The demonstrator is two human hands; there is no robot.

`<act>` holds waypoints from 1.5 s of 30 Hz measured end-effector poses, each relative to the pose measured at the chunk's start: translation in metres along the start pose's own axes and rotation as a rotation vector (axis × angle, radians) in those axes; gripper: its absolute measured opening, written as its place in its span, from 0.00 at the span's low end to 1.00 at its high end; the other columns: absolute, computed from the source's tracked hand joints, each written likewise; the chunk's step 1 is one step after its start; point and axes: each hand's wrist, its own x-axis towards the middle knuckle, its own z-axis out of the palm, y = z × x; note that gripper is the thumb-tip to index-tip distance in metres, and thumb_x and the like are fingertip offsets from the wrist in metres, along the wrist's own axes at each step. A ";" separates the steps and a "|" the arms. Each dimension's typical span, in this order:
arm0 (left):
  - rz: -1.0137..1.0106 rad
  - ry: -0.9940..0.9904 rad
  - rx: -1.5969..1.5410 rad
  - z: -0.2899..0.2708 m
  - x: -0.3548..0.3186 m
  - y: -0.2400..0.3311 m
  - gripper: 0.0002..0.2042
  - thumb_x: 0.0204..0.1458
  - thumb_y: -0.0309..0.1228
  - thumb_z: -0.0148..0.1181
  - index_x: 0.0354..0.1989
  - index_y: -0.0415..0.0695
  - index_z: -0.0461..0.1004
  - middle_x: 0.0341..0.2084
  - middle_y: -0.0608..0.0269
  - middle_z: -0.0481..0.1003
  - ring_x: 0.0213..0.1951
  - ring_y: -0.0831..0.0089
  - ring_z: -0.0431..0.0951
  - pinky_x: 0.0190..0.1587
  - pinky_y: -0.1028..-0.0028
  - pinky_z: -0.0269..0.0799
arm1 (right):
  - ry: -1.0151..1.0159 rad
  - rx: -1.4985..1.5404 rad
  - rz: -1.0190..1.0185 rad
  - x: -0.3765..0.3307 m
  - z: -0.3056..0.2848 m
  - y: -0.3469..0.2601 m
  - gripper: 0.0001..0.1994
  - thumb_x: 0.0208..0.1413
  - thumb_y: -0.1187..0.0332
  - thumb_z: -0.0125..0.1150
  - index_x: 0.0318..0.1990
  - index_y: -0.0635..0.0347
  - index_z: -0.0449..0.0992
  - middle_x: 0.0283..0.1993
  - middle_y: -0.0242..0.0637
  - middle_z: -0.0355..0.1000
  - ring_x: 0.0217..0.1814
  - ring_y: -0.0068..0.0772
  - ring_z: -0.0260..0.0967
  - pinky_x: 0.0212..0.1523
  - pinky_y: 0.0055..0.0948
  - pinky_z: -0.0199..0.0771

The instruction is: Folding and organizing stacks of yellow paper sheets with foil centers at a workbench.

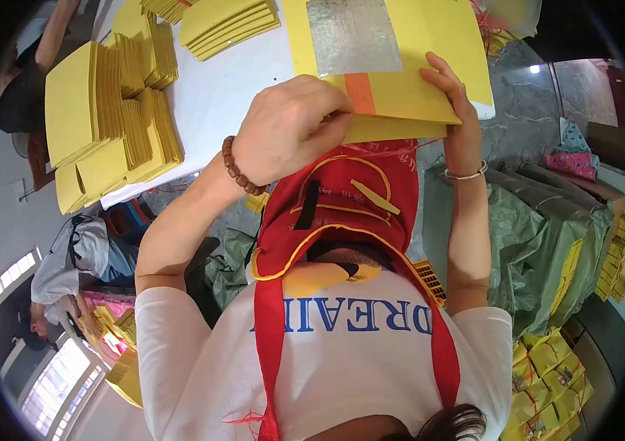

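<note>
A yellow folded paper piece lies at the table's near edge, its front layers slightly parted. An orange strip crosses its near part, and a silver-grey rectangle lies just beyond. My left hand is closed at the paper's left side, fingers curled against its edge; the fingertips are partly hidden. At the right corner, my right hand grips the same paper, with some fingers bent over its top face and the thumb out of sight.
Stacks of folded yellow paper stand on the white table at left, with another fanned pile farther back. I wear a red apron. Green sacks are at right, yellow bundles below. Another person bends at far left.
</note>
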 end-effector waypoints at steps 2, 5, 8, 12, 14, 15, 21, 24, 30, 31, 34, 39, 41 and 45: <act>-0.023 0.001 -0.015 0.000 0.001 -0.001 0.05 0.44 0.26 0.56 0.29 0.40 0.73 0.22 0.57 0.73 0.28 0.60 0.74 0.29 0.67 0.70 | -0.010 0.015 0.000 -0.001 0.001 -0.002 0.28 0.63 0.50 0.28 0.51 0.64 0.70 0.66 0.39 0.52 0.67 0.34 0.49 0.63 0.30 0.49; -0.087 0.015 -0.061 0.000 0.001 -0.002 0.05 0.46 0.27 0.56 0.29 0.39 0.73 0.22 0.56 0.74 0.27 0.60 0.75 0.29 0.68 0.70 | -0.044 0.064 -0.076 -0.002 -0.003 0.006 0.28 0.62 0.48 0.30 0.54 0.61 0.67 0.66 0.36 0.52 0.67 0.32 0.49 0.62 0.29 0.51; -0.195 0.015 -0.152 0.000 0.001 -0.006 0.06 0.48 0.29 0.55 0.30 0.39 0.73 0.20 0.55 0.73 0.23 0.62 0.75 0.27 0.70 0.69 | -0.088 0.038 -0.195 -0.001 -0.010 0.019 0.25 0.60 0.51 0.38 0.57 0.57 0.66 0.66 0.34 0.52 0.67 0.29 0.49 0.61 0.29 0.52; -0.286 -0.006 -0.257 0.000 0.000 -0.011 0.08 0.51 0.31 0.54 0.31 0.38 0.73 0.14 0.58 0.71 0.17 0.71 0.71 0.22 0.74 0.66 | -0.099 -0.033 -0.171 -0.003 -0.005 0.011 0.20 0.54 0.70 0.53 0.56 0.57 0.66 0.67 0.32 0.51 0.68 0.29 0.48 0.63 0.28 0.51; -0.297 -0.025 -0.273 -0.001 0.001 -0.011 0.09 0.51 0.31 0.53 0.31 0.38 0.73 0.13 0.59 0.70 0.16 0.74 0.70 0.22 0.75 0.65 | -0.093 0.002 -0.150 -0.002 -0.006 0.012 0.22 0.50 0.75 0.55 0.56 0.57 0.66 0.67 0.32 0.51 0.68 0.29 0.48 0.63 0.28 0.51; -0.308 -0.042 -0.288 -0.002 0.002 -0.010 0.09 0.51 0.31 0.53 0.30 0.37 0.73 0.13 0.61 0.69 0.16 0.76 0.69 0.21 0.76 0.64 | -0.088 0.038 -0.129 -0.002 -0.007 0.012 0.25 0.47 0.80 0.56 0.56 0.57 0.66 0.67 0.33 0.51 0.68 0.30 0.47 0.64 0.29 0.50; -0.321 -0.062 -0.299 -0.004 0.001 -0.013 0.09 0.50 0.31 0.54 0.31 0.37 0.73 0.13 0.60 0.69 0.16 0.77 0.68 0.21 0.77 0.64 | -0.114 -0.009 -0.162 -0.001 -0.007 0.011 0.28 0.42 0.82 0.55 0.56 0.55 0.67 0.67 0.33 0.51 0.69 0.29 0.46 0.65 0.29 0.49; -0.317 -0.066 -0.293 -0.004 0.002 -0.008 0.09 0.50 0.31 0.54 0.31 0.37 0.73 0.13 0.59 0.69 0.17 0.76 0.69 0.22 0.76 0.65 | -0.109 -0.017 -0.172 -0.003 -0.008 0.009 0.28 0.42 0.81 0.55 0.56 0.56 0.67 0.67 0.33 0.51 0.69 0.29 0.46 0.65 0.29 0.49; -0.301 -0.059 -0.289 -0.005 0.002 -0.008 0.07 0.48 0.28 0.53 0.29 0.37 0.73 0.16 0.56 0.71 0.19 0.68 0.72 0.24 0.73 0.67 | -0.111 -0.028 -0.182 -0.001 -0.007 0.009 0.28 0.41 0.81 0.54 0.56 0.56 0.67 0.67 0.33 0.51 0.69 0.30 0.46 0.65 0.29 0.49; -0.302 -0.059 -0.288 -0.004 0.001 -0.008 0.07 0.48 0.28 0.53 0.29 0.37 0.73 0.16 0.56 0.71 0.19 0.68 0.72 0.24 0.73 0.67 | -0.112 -0.028 -0.183 -0.002 -0.007 0.009 0.28 0.41 0.81 0.54 0.56 0.56 0.67 0.67 0.33 0.51 0.69 0.30 0.46 0.65 0.29 0.49; -0.210 -0.036 -0.227 0.000 -0.003 -0.010 0.06 0.46 0.28 0.55 0.31 0.40 0.73 0.18 0.57 0.71 0.23 0.65 0.73 0.27 0.72 0.68 | -0.112 -0.022 -0.179 -0.002 -0.007 0.009 0.28 0.41 0.82 0.54 0.56 0.56 0.67 0.67 0.34 0.51 0.69 0.30 0.46 0.65 0.29 0.49; 0.202 0.075 0.154 0.009 -0.006 0.008 0.15 0.43 0.28 0.60 0.42 0.45 0.74 0.31 0.62 0.71 0.28 0.69 0.70 0.31 0.72 0.66 | -0.098 -0.050 -0.143 0.000 -0.010 0.007 0.26 0.41 0.83 0.52 0.53 0.57 0.69 0.66 0.33 0.53 0.68 0.29 0.48 0.65 0.29 0.50; 0.256 0.021 0.274 0.008 -0.007 0.007 0.17 0.41 0.28 0.60 0.43 0.46 0.74 0.34 0.62 0.71 0.30 0.68 0.69 0.32 0.72 0.66 | -0.096 -0.034 -0.129 -0.001 -0.010 0.005 0.26 0.41 0.83 0.51 0.53 0.57 0.69 0.66 0.33 0.53 0.68 0.29 0.48 0.64 0.28 0.50; 0.375 -0.035 0.375 0.012 -0.010 0.001 0.19 0.37 0.28 0.59 0.43 0.49 0.75 0.38 0.62 0.70 0.32 0.67 0.68 0.33 0.72 0.66 | -0.099 0.006 -0.126 -0.002 -0.009 0.004 0.27 0.41 0.82 0.50 0.54 0.57 0.69 0.66 0.32 0.53 0.68 0.29 0.47 0.65 0.29 0.50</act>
